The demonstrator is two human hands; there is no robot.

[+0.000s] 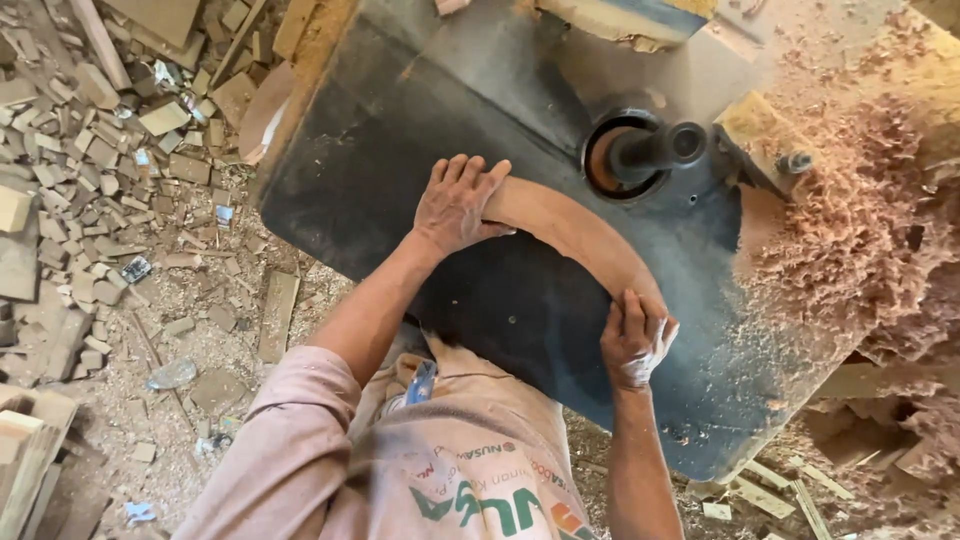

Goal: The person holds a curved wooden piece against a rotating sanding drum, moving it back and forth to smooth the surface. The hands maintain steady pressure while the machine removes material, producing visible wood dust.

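Two bare hands press a curved wooden piece point(575, 235) flat against a dark metal tabletop point(400, 130) that fills the middle and upper part of the frame. This tabletop is dusted with sawdust, and a heap of reddish wood shavings point(860, 230) spreads over its right side and beyond the edge. On the left of the frame the floor point(150, 300) is strewn with small wood offcuts point(90, 150). The arc-shaped piece lies in the centre of the frame, bending from centre toward lower right, its outer curve just beside the vertical spindle point(655, 148) that rises from a round opening in the tabletop. The left hand point(458, 205) rests on the upper end of the arc, fingers spread and laid over its edge, a loose grip that pins the wood down. The right hand point(634, 340) sits on the lower end, fingers curled over the wood, pressing on it. A metal bolt point(797, 161) juts out right of the spindle.
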